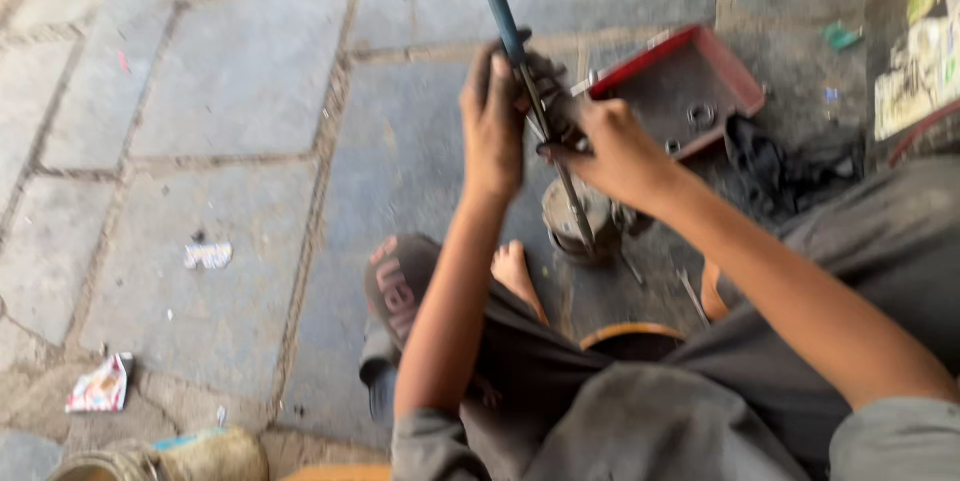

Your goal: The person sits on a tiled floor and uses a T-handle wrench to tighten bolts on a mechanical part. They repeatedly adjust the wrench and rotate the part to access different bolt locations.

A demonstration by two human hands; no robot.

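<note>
A long T-handled wrench with a blue-grey shaft stands tilted, its lower end set into a round metal part on the ground. My left hand is wrapped around the shaft just below the blue section. My right hand grips the thin lower shaft slightly further down. The frame is blurred, so finger detail is unclear. The metal part sits in front of my bare foot.
A red metal tray holding small rings and nuts lies at the right, with a dark rag beside it. Small tools lie by my knee. Paper scraps litter the stone paving. A sandal is under my leg.
</note>
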